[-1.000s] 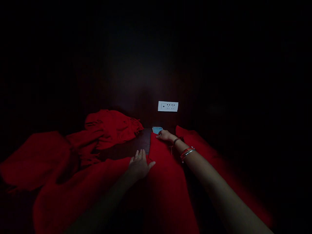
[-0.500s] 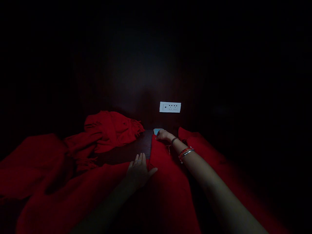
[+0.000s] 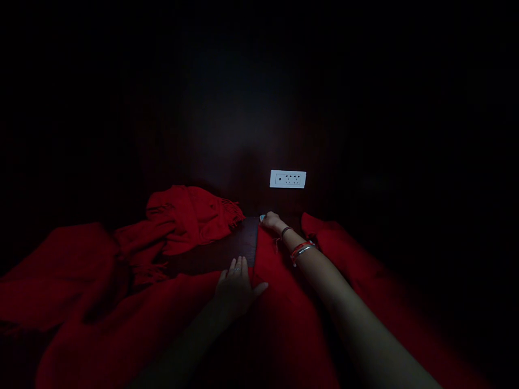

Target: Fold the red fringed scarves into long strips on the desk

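My left hand (image 3: 235, 286) lies flat with fingers spread on a red scarf (image 3: 295, 313), by the bare strip of dark surface. At the far end of the scarf, my right hand (image 3: 271, 220) reaches out with its fingers curled. A small pale-blue thing with a light rim (image 3: 262, 218) shows just past these fingers, mostly covered by the hand. Whether the fingers grip that thing or the scarf's end is hidden.
A bunched red fringed scarf (image 3: 194, 216) lies at the back left. More red cloth (image 3: 344, 243) stretches along the right. Behind stands a dark wall with a white socket panel (image 3: 287, 179). The dark wood-like surface (image 3: 239, 243) shows between the cloths. Deep shadow surrounds everything.
My right hand has shifted slightly farther forward and now covers more of the pale-blue thing. The left hand stays flat on the scarf. The whole view has drifted a little.
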`<state>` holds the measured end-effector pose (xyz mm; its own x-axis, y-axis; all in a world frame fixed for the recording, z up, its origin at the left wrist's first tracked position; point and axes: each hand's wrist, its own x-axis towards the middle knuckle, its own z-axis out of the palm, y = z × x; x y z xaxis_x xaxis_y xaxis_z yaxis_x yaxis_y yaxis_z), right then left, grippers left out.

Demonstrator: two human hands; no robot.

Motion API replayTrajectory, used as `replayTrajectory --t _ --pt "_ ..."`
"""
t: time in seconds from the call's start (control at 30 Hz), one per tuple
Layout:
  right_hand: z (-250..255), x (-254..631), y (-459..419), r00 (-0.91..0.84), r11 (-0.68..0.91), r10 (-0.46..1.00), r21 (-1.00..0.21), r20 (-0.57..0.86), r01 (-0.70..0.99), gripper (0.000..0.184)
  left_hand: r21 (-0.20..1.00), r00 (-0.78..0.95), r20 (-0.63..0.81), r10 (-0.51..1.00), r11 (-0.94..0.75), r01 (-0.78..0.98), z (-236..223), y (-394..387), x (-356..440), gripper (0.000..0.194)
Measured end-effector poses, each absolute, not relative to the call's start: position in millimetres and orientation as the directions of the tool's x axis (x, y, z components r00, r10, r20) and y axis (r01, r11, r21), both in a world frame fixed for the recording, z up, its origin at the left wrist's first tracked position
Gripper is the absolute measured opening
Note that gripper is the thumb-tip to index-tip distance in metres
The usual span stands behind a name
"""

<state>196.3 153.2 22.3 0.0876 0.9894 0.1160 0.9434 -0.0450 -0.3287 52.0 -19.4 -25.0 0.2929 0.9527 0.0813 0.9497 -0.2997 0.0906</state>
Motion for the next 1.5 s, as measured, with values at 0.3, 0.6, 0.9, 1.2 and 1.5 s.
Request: replayTrajectory --t 0.3,0.6,0.9,1.2,1.5 --pt "30.8 220.7 160.9 0.254 -0.188 0.957 -0.361 0.143 0.913 0.030 0.111 0.289 0.124 0.949 -0.303 0.946 -30.7 -20.7 54.0 0.080" --pt "33.0 232.0 112.9 0.131 -0.082 0.971 -0.239 0.199 0.968 0.031 0.128 0.289 0.207 0.934 -0.319 0.939 -28.0 -15.7 56.1 0.078" --pt "58.3 254.2 14.9 0.104 -0.099 0.989 -0.045 0.106 0.994 0.041 0.158 0.519 0.132 0.844 -0.535 0.830 -27.2 -21.5 62.7 0.052" --pt "6.4 225.2 -117.0 -0.073 0.099 0.993 -0.342 0.089 0.935 0.058 0.167 0.523 0.033 0.852 -0.521 0.837 -24.7 -16.8 58.8 0.066" --pt "-2.3 231.7 -131.1 0.035 0.072 0.973 -0.444 0.227 0.893 0.033 0.132 0.508 -0.025 0.861 -0.501 0.855 -23.6 -13.4 59.1 0.069"
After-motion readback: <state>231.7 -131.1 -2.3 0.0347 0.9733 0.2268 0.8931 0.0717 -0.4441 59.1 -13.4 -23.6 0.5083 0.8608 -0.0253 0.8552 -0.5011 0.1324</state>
